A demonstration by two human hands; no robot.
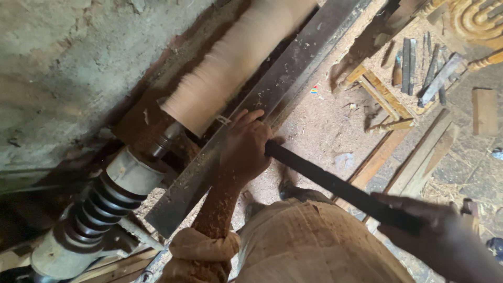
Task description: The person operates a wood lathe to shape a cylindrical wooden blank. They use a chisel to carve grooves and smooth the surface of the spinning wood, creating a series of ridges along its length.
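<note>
Head view, nearest first: my right hand [440, 236] sits low at the right edge, blurred, fingers clenched round the butt end of a long dark turning tool [340, 186]. From there the tool's long axis runs up and to the left, across my dust-coloured trousers [309, 241], to my left hand [243, 147], which is closed over its forward end and presses it down onto the flat steel tool rest [283, 84]. My left forearm is coated in sawdust, the sleeve rolled up at the elbow. So the left hand is the one nearer the work, the right well back along the handle. Just beyond my left knuckles, on the far side of the rest, lies the pale wooden cylinder [236, 57], its surface streaked with motion blur; its long axis runs parallel to the rest, so the tool meets it roughly crosswise. The cutting tip itself is hidden under my fingers, and I cannot tell whether it touches the wood. At the cylinder's near end a stepped pulley [99, 204] sits on the spindle. Farther right, chisels [424, 68] lie on the sawdust-covered floor [319, 131] among wooden offcuts.
</note>
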